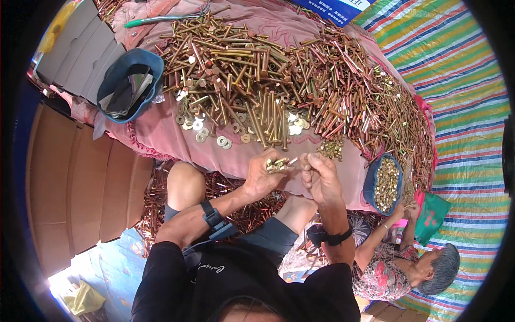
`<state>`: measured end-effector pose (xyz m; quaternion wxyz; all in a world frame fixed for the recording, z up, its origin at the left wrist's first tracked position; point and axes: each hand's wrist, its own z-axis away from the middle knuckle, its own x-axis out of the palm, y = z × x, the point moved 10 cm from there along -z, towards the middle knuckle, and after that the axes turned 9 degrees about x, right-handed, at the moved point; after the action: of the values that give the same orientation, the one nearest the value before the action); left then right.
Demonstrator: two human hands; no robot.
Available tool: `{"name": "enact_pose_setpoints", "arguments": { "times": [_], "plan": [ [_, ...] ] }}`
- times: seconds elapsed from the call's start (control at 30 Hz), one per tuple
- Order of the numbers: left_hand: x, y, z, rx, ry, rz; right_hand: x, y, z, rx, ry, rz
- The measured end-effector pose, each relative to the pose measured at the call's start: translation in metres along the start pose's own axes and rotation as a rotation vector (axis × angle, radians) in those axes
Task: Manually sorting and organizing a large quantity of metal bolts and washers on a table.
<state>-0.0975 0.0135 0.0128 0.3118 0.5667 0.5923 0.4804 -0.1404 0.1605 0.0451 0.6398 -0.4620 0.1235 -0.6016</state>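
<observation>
Several brass-coloured bolts (pixel 277 166) are bunched in my left hand (pixel 260 180), their ends pointing right. My right hand (pixel 323 180) is beside it with thumb and forefinger pinched together, close to the tip of one bolt that sticks out. Whatever those fingertips hold is too small to make out. Both hands hang over the near edge of a pink cloth (pixel 241 162). Just beyond them lie long bolts (pixel 273 121) in a row, loose washers (pixel 221 141) and a small heap of nuts (pixel 331 149).
A large pile of bolts (pixel 343 91) covers the cloth's far side. A blue tub (pixel 369 185) of nuts stands right, another blue tub (pixel 156 61) left. Cardboard (pixel 86 182) leans at left. At right, a person in a floral shirt (pixel 383 271) reaches toward the cloth's edge.
</observation>
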Motion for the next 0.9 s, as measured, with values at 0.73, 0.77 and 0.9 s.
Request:
{"name": "enact_pose_setpoints", "arguments": {
  "times": [0.73,0.77,0.9],
  "plan": [
    [0.005,0.002,0.001,-0.111,0.027,0.079,-0.011,-0.127,-0.078,-0.663,0.597,1.279],
    [0.005,0.000,0.002,-0.109,0.017,0.073,-0.004,-0.131,-0.086,-0.681,0.604,1.412],
    [0.004,-0.001,0.002,-0.040,-0.002,0.036,0.016,-0.139,-0.095,-0.758,0.559,1.715]
  ]
}}
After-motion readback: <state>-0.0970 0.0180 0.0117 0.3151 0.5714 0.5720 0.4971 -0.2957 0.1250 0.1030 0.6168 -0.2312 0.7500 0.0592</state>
